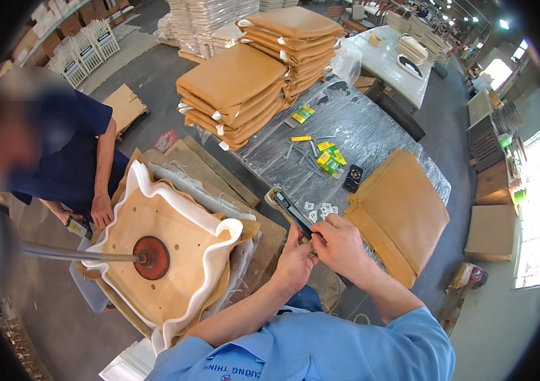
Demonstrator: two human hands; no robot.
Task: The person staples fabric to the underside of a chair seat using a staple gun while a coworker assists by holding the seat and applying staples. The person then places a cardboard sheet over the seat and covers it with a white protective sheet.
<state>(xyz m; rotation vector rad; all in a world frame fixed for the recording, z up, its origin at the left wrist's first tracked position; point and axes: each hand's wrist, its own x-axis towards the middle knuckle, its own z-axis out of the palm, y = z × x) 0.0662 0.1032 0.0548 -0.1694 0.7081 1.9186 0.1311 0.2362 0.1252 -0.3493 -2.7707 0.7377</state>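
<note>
Both my hands are on a staple gun [290, 208] with a long dark magazine, held just off the near edge of the table. My left hand [294, 265] is wrapped round its near end from below. From the right, my right hand [341, 244] presses its fingers on the same end of the magazine; whether a staple strip is between them is hidden. Small white labels [324, 209] lie on the table beside the tool. Further back are grey staple strips [308, 160], green-and-yellow staple boxes [330, 160] and a yellow-handled tool [302, 138].
A black phone [353, 179] and folded tan covers [403, 216] lie on the plastic-wrapped table [384, 124]; tan cushions [232, 82] are stacked behind. On my left, a red disc [151, 257] on a rod presses a wooden seat board [175, 222] edged with white foam. A co-worker [70, 146] stands beyond.
</note>
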